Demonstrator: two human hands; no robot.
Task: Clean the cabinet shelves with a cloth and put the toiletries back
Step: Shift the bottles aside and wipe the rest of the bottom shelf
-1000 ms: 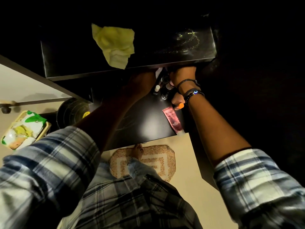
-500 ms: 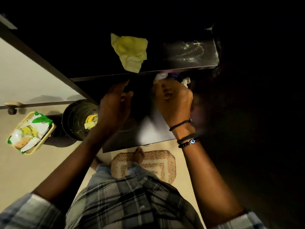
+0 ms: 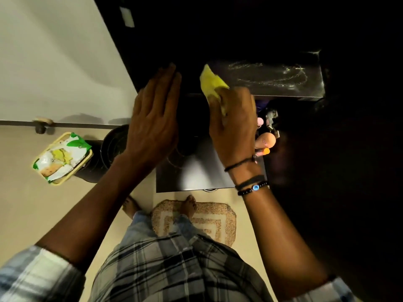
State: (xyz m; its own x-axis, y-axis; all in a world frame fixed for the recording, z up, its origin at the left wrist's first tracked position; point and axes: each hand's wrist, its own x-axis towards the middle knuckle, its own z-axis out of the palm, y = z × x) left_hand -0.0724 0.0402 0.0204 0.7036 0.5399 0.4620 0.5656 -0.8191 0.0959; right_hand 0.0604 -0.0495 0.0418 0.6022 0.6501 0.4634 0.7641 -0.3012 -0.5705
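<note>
My right hand (image 3: 234, 127) grips the yellow cloth (image 3: 212, 85) at the front edge of the dark upper cabinet shelf (image 3: 272, 77), which shows pale wipe streaks. My left hand (image 3: 156, 118) is flat with straight fingers, reaching toward the shelf's left end. Below, on the lower dark shelf (image 3: 192, 175), a few toiletries stand at the right: a peach rounded bottle (image 3: 267, 140), an orange-capped tube (image 3: 265, 151) and a small pink cap (image 3: 260, 121). My right hand hides the others.
A white cabinet door (image 3: 54, 62) stands open at the left. On the floor are a black bin (image 3: 113, 144), a yellow basket with a green and white packet (image 3: 62, 158), and a patterned mat (image 3: 209, 221) under my feet. A metal hinge (image 3: 271, 122) is by the toiletries.
Both hands have risen from the lower shelf to the upper one. My right hand has let go of the toiletries and taken hold of the yellow cloth; my left hand has opened flat.
</note>
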